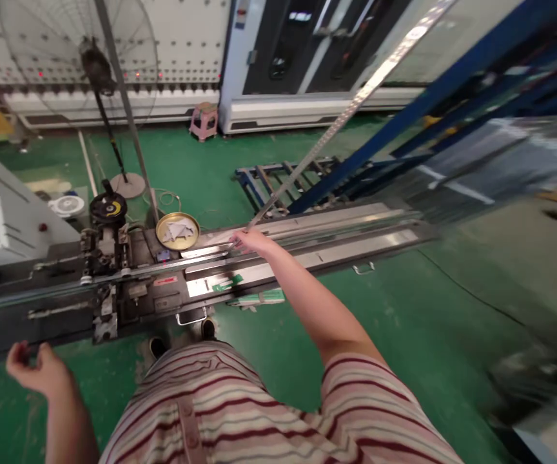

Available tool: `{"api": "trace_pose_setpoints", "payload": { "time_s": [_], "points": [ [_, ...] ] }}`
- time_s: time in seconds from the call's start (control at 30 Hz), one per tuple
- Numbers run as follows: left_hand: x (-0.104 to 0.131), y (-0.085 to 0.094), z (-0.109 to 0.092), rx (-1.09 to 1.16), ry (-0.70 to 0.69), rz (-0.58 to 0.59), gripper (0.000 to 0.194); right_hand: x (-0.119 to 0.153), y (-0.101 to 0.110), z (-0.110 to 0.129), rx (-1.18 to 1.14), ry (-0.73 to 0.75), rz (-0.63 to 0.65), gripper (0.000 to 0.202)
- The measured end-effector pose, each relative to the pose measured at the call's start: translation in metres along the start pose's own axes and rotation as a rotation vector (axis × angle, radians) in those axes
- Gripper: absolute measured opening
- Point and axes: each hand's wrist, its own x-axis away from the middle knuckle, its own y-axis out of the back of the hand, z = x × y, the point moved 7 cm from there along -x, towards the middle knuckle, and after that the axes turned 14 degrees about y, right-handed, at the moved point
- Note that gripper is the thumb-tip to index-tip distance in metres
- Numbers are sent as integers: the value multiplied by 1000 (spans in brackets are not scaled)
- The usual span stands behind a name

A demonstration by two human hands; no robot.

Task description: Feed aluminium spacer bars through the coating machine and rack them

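So the right hand [253,242] is pinching the low end of a long perforated strip [327,134], just above the machine's long tabletop [56,328]. The left hand [41,372] is hanging out past the near edge over on the left, fingers and thumb apart, holding nothing. The two hands are well apart.

What's bugging me is the leverage. All that length is leaning up from one small pinch, so if the fingers are slipping or twisting even a bit, the far end could be swinging wide, maybe into the blue beam [380,132] it's slanting near. The thin metal could be kinking close to the grip too, since no second hand is steadying it. And a careless sweep to the left might be catching the round pan [176,247] of pale scraps [179,229].

As for direction, the strip's long axis is running from the right hand up and away from the person, slanting to the right and leaving the top of the view, so I can't tell where it's ending. A second, flat-lying strip [150,269] is stretching roughly lengthwise along the tabletop, through the roller-and-clamp unit [107,248]. Can't tell whether the two are joining under the fingers.
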Motion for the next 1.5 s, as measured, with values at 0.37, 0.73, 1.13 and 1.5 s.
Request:
{"api": "trace_pose_setpoints", "payload": {
  "time_s": [0.37, 0.73, 1.13, 1.5],
  "points": [
    [-8, 74, 83, 93, -34, -250, 56, 0, -189, 60, 97, 170, 300, 21],
    [-34, 186, 154, 132, 85, -335, 47, 7, -385, 133, 175, 370, 410, 25],
    [-129, 241, 166, 147, 65, -254, 44, 27, -561, 222, 39, 329, 434, 24],
    [-206, 87, 55, 601, 395, 256, 69, 65, -455, 256, -264, 201, 434, 20]
  ]
}}
